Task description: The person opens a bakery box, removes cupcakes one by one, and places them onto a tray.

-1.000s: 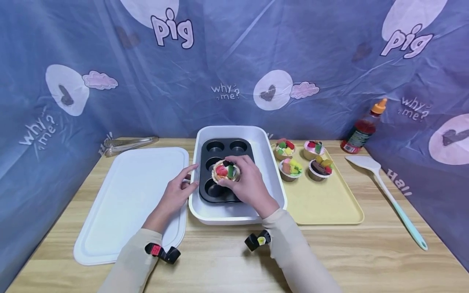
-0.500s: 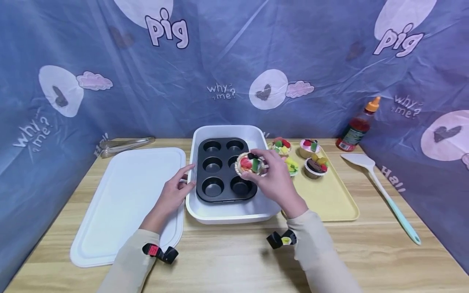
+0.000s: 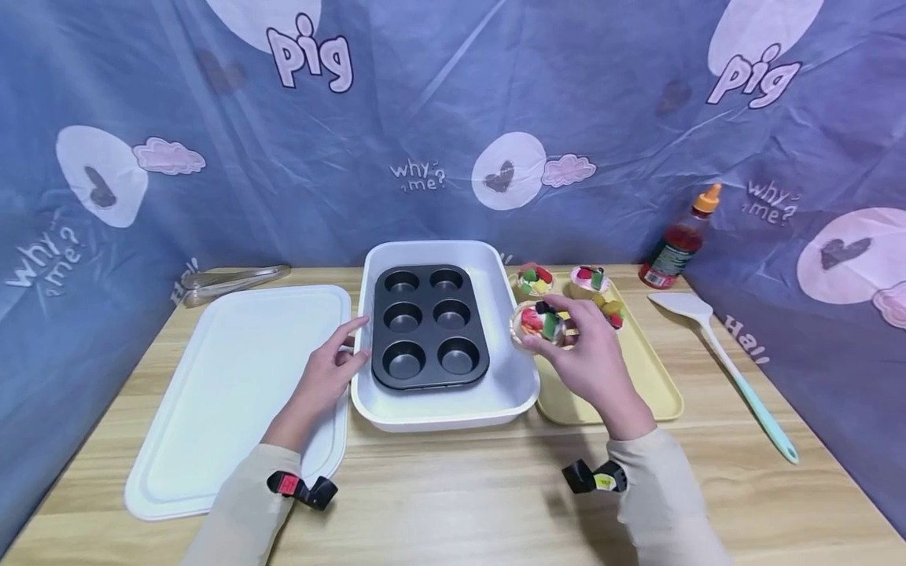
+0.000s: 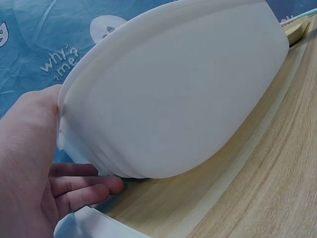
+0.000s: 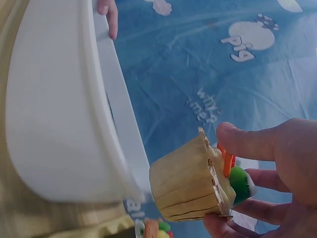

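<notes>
My right hand [image 3: 591,362] pinches a toy cupcake [image 3: 527,326] by its top edge, above the right rim of the white basin and the near-left part of the yellow tray [image 3: 637,381]. The right wrist view shows its pleated tan cup [image 5: 183,181] tilted, with fruit topping toward my palm. A black six-cup muffin pan [image 3: 428,326] lies in the white basin [image 3: 510,393], its cups bare. My left hand [image 3: 322,385] touches the basin's left rim, with thumb and forefinger tips apart; in the left wrist view its other fingers [image 4: 84,191] extend beneath the rim, outside the wall.
Several cupcakes stand on the yellow tray, including a pink-topped one [image 3: 589,281]; one is mostly hidden behind my right hand. A white lid [image 3: 241,401] lies left, metal tongs [image 3: 233,281] behind it. A sauce bottle [image 3: 675,244] and a spatula [image 3: 729,362] are at right.
My right hand has carried the cupcake rightward from over the muffin pan to the tray's left edge. My left hand stays at the basin rim. The head view has shifted slightly.
</notes>
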A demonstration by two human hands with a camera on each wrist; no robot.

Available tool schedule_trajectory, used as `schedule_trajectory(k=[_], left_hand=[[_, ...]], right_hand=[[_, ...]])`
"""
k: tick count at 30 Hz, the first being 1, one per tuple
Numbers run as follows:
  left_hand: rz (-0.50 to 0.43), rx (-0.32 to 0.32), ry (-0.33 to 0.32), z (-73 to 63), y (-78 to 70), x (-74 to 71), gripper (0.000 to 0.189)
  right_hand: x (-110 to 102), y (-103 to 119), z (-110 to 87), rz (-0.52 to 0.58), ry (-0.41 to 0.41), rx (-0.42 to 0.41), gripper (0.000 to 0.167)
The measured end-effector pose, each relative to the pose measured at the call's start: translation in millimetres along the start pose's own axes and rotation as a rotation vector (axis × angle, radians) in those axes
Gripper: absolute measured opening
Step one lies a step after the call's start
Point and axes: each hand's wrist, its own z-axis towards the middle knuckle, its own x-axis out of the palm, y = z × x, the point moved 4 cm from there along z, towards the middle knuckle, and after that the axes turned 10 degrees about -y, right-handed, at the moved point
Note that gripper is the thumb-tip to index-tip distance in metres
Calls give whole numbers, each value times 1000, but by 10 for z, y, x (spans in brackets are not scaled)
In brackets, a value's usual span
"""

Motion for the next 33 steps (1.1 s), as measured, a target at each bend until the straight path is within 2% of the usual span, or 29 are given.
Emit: schedule_trajectory(k=[5, 13, 24, 33], left_hand=[[-18, 3, -3, -3, -20, -20, 54], [-15, 15, -6, -3, -19, -19, 53], [0, 23, -10, 7, -9, -19, 53], [-2, 23, -5, 9, -8, -13, 55]], right_hand=[[-109, -124, -60, -38, -31, 6, 61], [-194, -307, -141, -68, -27, 46, 60], [-132, -474, -269, -104, 63, 70, 60], [-74, -552, -312, -130, 138, 125, 62]])
